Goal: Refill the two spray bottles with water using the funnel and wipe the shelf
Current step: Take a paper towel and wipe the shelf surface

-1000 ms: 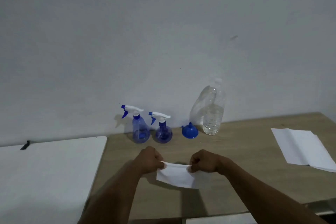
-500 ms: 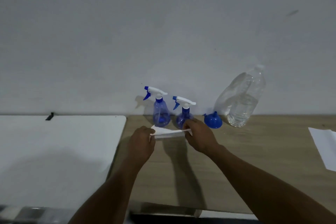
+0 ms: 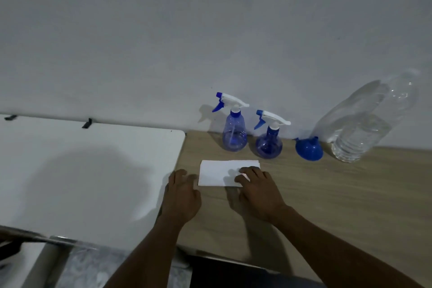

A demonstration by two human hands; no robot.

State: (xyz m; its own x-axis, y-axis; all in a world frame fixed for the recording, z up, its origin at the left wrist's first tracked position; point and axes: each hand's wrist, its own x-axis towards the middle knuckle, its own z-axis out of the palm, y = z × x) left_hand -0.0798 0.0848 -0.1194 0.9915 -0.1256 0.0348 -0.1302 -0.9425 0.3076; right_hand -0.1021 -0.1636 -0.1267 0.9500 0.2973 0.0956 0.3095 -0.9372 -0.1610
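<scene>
Right hand [image 3: 259,190] presses flat, fingers spread, on the near-right corner of a folded white paper towel [image 3: 222,172] now lying on the light wood-grain shelf [image 3: 339,194]; half a sec ago the same towel was pinched taut in the air btwn both hands, just in front of the sprayers. Left hand [image 3: 182,196] has let go – open, palm down, fingers loosely together, resting on the wood just beside the towel's left edge, at most brushing it. Towel down flat & pinned suggests the wiping step is about to start, w/ the right hand likely to drive the stroke.

Behind the towel, near the wall: two translucent blue plastic spray bottles w/ white-and-blue trigger heads, the taller [image 3: 233,133] at left, the rounder one [image 3: 268,142] beside it, both capped and each w/ some liquid in the base – level too dim to judge. Right of them a small blue plastic funnel [image 3: 308,149] sits mouth-down, spout up; then a large clear plastic water bottle [image 3: 364,128], part full. None of these is being touched. Refill looks either done or not begun; frames can't settle which.

Left of the shelf, a white tabletop [image 3: 88,170] butts against its edge
</scene>
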